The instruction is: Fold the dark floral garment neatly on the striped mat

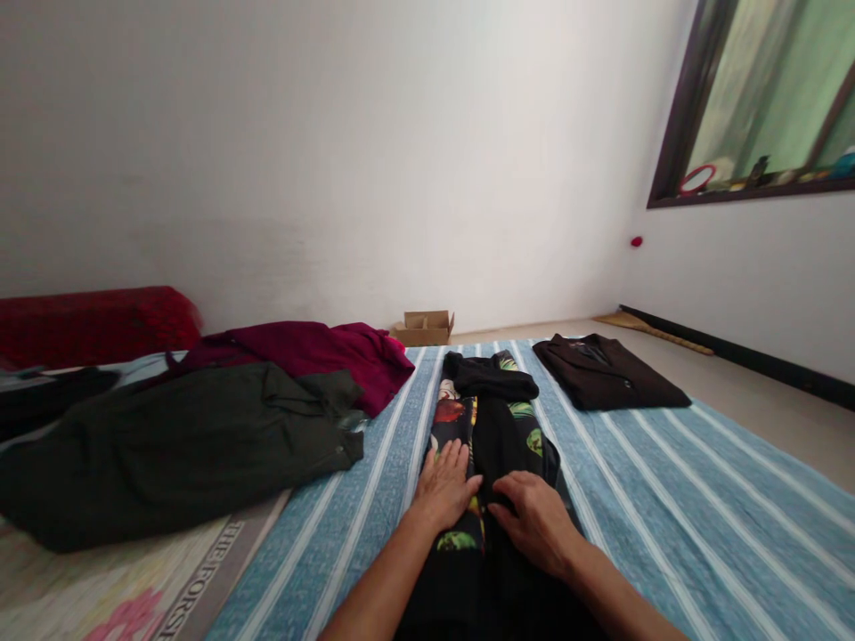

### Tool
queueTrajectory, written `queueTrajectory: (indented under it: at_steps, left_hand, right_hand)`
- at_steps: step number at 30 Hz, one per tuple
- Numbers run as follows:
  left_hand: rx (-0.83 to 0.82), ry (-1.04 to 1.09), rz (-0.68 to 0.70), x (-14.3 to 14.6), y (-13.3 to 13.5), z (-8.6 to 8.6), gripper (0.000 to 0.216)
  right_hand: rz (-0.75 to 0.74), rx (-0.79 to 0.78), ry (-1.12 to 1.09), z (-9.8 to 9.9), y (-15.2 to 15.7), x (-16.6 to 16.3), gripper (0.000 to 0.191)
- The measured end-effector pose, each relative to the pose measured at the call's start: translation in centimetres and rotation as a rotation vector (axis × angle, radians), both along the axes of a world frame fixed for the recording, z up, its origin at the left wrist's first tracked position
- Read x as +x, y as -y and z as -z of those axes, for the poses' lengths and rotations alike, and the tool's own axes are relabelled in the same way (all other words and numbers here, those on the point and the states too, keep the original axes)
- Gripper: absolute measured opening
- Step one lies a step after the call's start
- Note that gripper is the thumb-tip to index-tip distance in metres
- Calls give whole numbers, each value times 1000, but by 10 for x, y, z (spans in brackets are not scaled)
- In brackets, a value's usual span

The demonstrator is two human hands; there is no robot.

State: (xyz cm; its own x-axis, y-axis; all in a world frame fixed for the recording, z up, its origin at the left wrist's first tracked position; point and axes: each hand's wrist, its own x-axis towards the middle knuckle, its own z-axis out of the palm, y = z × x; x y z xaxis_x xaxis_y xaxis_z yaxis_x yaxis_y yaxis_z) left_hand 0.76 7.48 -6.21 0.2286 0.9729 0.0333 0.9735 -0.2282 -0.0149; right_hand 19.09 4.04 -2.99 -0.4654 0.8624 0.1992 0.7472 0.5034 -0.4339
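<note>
A black garment with a colourful floral and leaf print point(494, 436) lies lengthwise on the blue striped sheet point(361, 525), its sides folded inward. At its far end, a dark collar or band of cloth point(491, 377) lies across it. Flat on the garment's left side rests my left hand point(446, 485), fingers stretched out. My right hand point(534, 521) is on the right side, with its fingers curled and thumb towards the middle; whether cloth is pinched between them is hard to see. The near end of the garment merges with dark cloth between my forearms.
To the left lie a dark green garment point(200, 445) and a maroon one point(307, 352). A folded dark brown garment point(607, 374) is at the right. Behind the bed stands an open cardboard box point(426, 329) by the wall. A red bundle point(93, 325) sits far left.
</note>
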Motion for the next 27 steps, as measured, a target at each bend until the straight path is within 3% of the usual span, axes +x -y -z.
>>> queueTrajectory:
  at_steps: [9, 18, 23, 27]
  left_hand:
    - [-1, 16, -43, 10, 14, -16, 52]
    - [-59, 39, -73, 16, 21, -16, 54]
    - [-151, 99, -57, 12, 18, -23, 50]
    - [-140, 250, 8, 8, 11, -25, 43]
  right_hand:
    - [3, -8, -112, 5, 13, 4, 20]
    - [-1, -4, -118, 7, 10, 2, 18]
    - [-90, 73, -97, -7, -10, -9, 21]
    - [-170, 135, -9, -25, -50, -34, 21]
